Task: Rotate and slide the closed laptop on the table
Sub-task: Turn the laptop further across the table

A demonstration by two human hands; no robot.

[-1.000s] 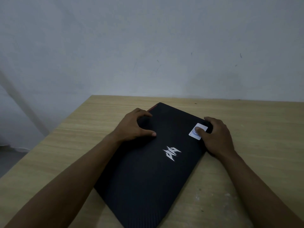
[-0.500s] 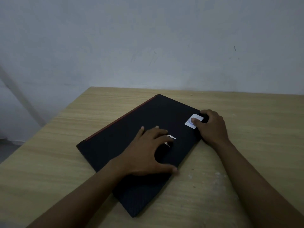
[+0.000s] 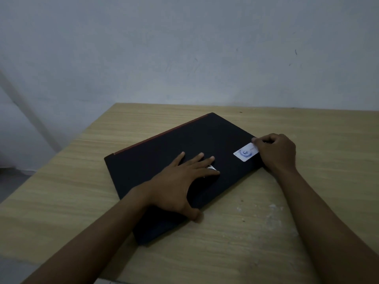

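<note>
A closed black laptop [image 3: 205,140] with a red strip along its far-left edge lies at an angle on the wooden table [image 3: 61,191]. My left hand [image 3: 180,185] rests flat on the lid with fingers spread, covering most of the silver logo, thumb at the near edge. My right hand [image 3: 276,152] grips the laptop's right corner, fingers curled beside a white sticker [image 3: 245,153].
A plain grey wall stands right behind the table's far edge. The table's left edge [image 3: 67,144] runs diagonally, with floor beyond it. White scuff marks [image 3: 272,210] dot the wood near my right forearm.
The laptop has turned counterclockwise, its long side now running more left-right. My left hand moved from the far-left edge to the lid's middle. My right hand stayed on the right corner.
</note>
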